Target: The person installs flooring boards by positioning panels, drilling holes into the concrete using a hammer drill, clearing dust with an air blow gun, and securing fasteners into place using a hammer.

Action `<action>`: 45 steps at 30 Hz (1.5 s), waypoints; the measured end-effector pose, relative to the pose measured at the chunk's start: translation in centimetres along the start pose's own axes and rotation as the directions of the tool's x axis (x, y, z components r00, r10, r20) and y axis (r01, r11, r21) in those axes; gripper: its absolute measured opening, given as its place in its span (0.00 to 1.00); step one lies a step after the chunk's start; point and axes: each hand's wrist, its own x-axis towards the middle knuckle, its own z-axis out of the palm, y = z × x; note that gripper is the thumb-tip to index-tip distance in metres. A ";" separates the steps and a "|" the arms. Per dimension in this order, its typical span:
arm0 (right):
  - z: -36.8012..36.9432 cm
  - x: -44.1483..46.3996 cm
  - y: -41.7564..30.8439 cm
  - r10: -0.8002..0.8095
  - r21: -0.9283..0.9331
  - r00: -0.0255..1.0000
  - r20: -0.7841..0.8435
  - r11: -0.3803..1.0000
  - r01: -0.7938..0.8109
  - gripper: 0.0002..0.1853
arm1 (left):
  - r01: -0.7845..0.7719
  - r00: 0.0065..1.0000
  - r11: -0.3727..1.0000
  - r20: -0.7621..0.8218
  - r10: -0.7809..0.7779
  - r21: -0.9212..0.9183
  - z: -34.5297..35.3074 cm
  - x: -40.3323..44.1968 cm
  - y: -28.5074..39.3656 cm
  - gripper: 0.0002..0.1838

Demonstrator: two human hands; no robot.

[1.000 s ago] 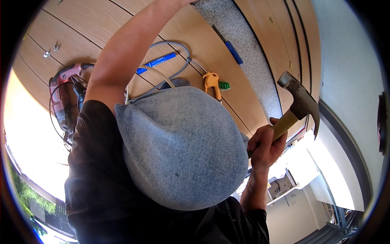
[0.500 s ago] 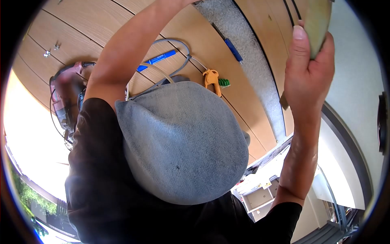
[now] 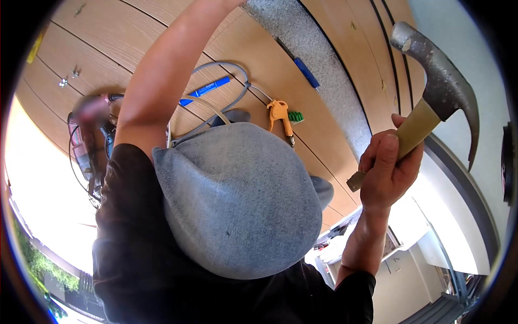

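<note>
My right hand (image 3: 389, 170) is wrapped round the handle of a claw hammer (image 3: 445, 86), whose dark metal head points up and to the right beside the pale wall. The handle's lower end sticks out left of my fingers. My left arm (image 3: 162, 75) stretches to the top edge of the view, and its hand lies out of frame. Grey-blue fabric (image 3: 243, 200) fills the middle and hides what is beneath it.
On the wooden boards (image 3: 102, 27) lie a blue marker (image 3: 205, 90), an orange-handled tool (image 3: 279, 112) with a green coil (image 3: 295, 116), and a red power tool (image 3: 81, 143). A blue-handled tool (image 3: 306, 72) rests on the grey strip (image 3: 324, 54).
My right hand and the hammer rose, the hand filling the upper right, then came back down. The hammer is now higher and farther right than at first. My left arm has barely moved.
</note>
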 end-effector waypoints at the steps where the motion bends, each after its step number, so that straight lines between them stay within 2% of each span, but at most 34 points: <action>1: -0.2 -0.7 0.5 0.012 -0.016 1.000 0.005 1.000 -0.011 0.17 | -0.033 0.999 0.999 -0.031 0.034 0.038 0.0 0.0 0.2 0.17; 3: -0.5 -2.0 1.8 0.023 -0.030 1.000 0.006 0.999 -0.023 0.16 | 0.002 0.998 0.999 -0.062 0.000 0.039 -0.7 -0.1 1.2 0.19; 5: -0.3 -3.3 3.9 -0.118 -0.002 0.971 -0.208 0.993 0.120 0.15 | 0.024 0.994 1.000 -0.110 -0.022 0.020 -0.6 0.1 2.7 0.21; 6: -0.5 -3.3 4.5 -0.102 0.037 0.967 -0.234 0.993 0.114 0.15 | 0.022 0.994 0.999 -0.105 -0.019 0.028 -0.1 0.2 2.9 0.21; 7: -0.7 -3.4 5.0 -0.086 0.077 0.962 -0.259 0.991 0.109 0.15 | 0.011 0.999 0.975 -0.040 -0.021 -0.222 0.8 0.3 2.9 0.21; 8: -0.9 -3.1 4.6 0.000 0.157 0.973 -0.229 0.987 0.037 0.15 | 0.017 1.000 0.891 0.026 -0.006 -0.454 1.8 0.3 2.8 0.21; 9: -0.9 -2.9 4.3 0.081 0.185 0.985 -0.150 0.981 -0.053 0.13 | 0.038 0.997 0.910 0.081 -0.005 -0.412 3.4 -0.4 2.4 0.19; 10: -0.8 -2.9 4.9 0.071 0.177 0.991 -0.115 0.983 -0.050 0.12 | 0.054 0.991 0.929 0.135 -0.005 -0.367 5.0 -1.2 1.9 0.20; 11: -0.6 -2.5 4.7 0.063 0.095 0.990 -0.126 0.994 -0.051 0.10 | 0.040 0.987 0.968 0.162 0.001 -0.249 7.1 -2.6 2.2 0.26; 12: -0.1 -1.9 4.7 0.048 0.015 0.990 -0.132 0.999 -0.047 0.07 | 0.214 0.975 0.930 0.121 -0.185 -0.300 9.9 -5.0 3.4 0.28; 13: 0.5 -1.4 5.5 0.033 0.115 0.989 -0.141 0.993 -0.017 0.07 | 0.298 0.949 0.888 0.214 -0.234 -0.351 11.5 -6.6 3.4 0.27; 14: 1.1 -1.1 5.9 0.049 0.238 0.992 -0.119 0.971 -0.019 0.08 | 0.368 0.927 0.817 0.240 -0.287 -0.445 13.1 -8.1 3.2 0.26; 15: 1.5 -1.1 5.4 0.147 0.224 0.985 -0.087 0.967 -0.125 0.09 | 0.430 0.903 0.730 0.272 -0.333 -0.532 14.4 -9.4 3.1 0.25; 17: 1.6 -2.1 5.7 0.294 0.218 0.955 -0.023 0.934 -0.282 0.14 | 0.658 0.746 0.488 0.408 -0.526 -0.574 15.9 -11.3 3.7 0.27; 18: 1.8 -2.6 6.2 0.349 0.231 0.937 0.010 0.911 -0.341 0.23 | 0.654 0.749 0.495 0.399 -0.529 -0.572 15.8 -11.7 4.3 0.27; 20: 2.0 -3.3 6.4 0.352 0.199 0.936 0.004 0.917 -0.346 0.22 | 0.725 0.688 0.557 0.478 -0.546 -0.406 15.7 -12.1 5.2 0.30; 21: 1.9 -3.6 6.3 0.377 0.169 0.926 0.021 0.911 -0.375 0.16 | 0.735 0.660 0.591 0.551 -0.510 -0.334 15.0 -11.9 6.2 0.39; 22: 1.7 -4.0 6.2 0.403 0.141 0.915 0.029 0.904 -0.403 0.12 | 0.736 0.657 0.592 0.558 -0.507 -0.328 15.1 -12.1 5.7 0.39; 24: 0.8 -5.2 7.4 0.436 0.118 0.900 -0.022 0.895 -0.431 0.12 | 0.591 0.716 0.768 0.600 -0.357 -0.248 15.2 -12.9 3.4 0.42; 25: -0.1 -5.9 8.0 0.447 0.077 0.892 -0.071 0.894 -0.442 0.12 | 0.592 0.707 0.768 0.614 -0.350 -0.244 14.8 -13.0 2.7 0.42; 26: -1.1 -6.5 8.3 0.456 0.034 0.881 -0.123 0.889 -0.456 0.12 | 0.386 0.735 0.922 0.601 -0.313 0.007 13.9 -13.1 1.8 0.42; 27: -2.0 -7.1 8.4 0.455 0.050 0.873 -0.174 0.890 -0.454 0.11 | 0.128 0.756 0.958 0.600 -0.261 0.256 12.8 -13.2 0.9 0.42; 29: -5.2 -9.5 9.9 0.455 -0.079 0.856 -0.245 0.871 -0.485 0.11 | -0.159 0.803 0.797 0.546 -0.238 0.582 9.9 -13.8 -2.0 0.43; 31: -8.2 -12.6 11.1 0.470 -0.148 0.821 -0.324 0.832 -0.535 0.12 | -0.345 0.862 0.462 0.470 -0.188 0.817 5.9 -14.7 -5.8 0.44; 33: -10.8 -16.7 12.6 0.491 -0.213 0.784 -0.381 0.778 -0.591 0.12 | -0.282 0.909 0.211 0.331 -0.254 0.936 1.7 -15.0 -7.8 0.46; 35: -12.5 -21.2 14.4 0.563 -0.138 0.700 -0.438 0.728 -0.672 0.12 | -0.238 0.900 0.064 0.245 -0.360 0.969 -1.9 -15.3 -8.2 0.51; 36: -13.0 -24.3 15.0 0.619 -0.078 0.635 -0.461 0.685 -0.725 0.13 | -0.200 0.861 0.036 0.193 -0.471 0.979 -3.1 -15.5 -8.4 0.53; 37: -13.0 -26.7 15.4 0.607 -0.017 0.616 -0.502 0.705 -0.709 0.14 | -0.295 0.846 0.033 0.277 -0.456 0.955 -4.1 -16.3 -8.7 0.55; 38: -13.5 -29.8 16.7 0.643 -0.028 0.535 -0.548 0.625 -0.780 0.15 | -0.357 0.852 0.026 0.337 -0.401 0.934 -4.9 -17.6 -10.1 0.56; 39: -13.2 -32.8 18.1 0.672 0.010 0.476 -0.567 0.584 -0.812 0.17 | -0.388 0.827 -0.005 0.346 -0.443 0.921 -5.7 -18.5 -9.7 0.55; 40: -13.1 -35.4 18.7 0.706 0.025 0.395 -0.588 0.504 -0.863 0.17 | -0.389 0.800 -0.028 0.322 -0.506 0.921 -5.5 -18.9 -9.1 0.53; 42: -12.2 -41.3 20.9 0.679 0.052 0.306 -0.667 0.452 -0.890 0.18 | -0.380 0.726 -0.064 0.255 -0.638 0.923 -3.5 -18.6 -7.5 0.50; 44: -9.9 -48.2 24.3 0.718 0.222 0.189 -0.670 0.436 -0.872 0.18 | -0.363 0.645 0.061 0.298 -0.703 0.930 -1.6 -18.2 -5.2 0.44; 45: -8.4 -51.5 25.8 0.723 0.257 0.156 -0.673 0.426 -0.867 0.18 | -0.399 0.636 0.068 0.329 -0.698 0.914 -0.6 -18.6 -4.6 0.44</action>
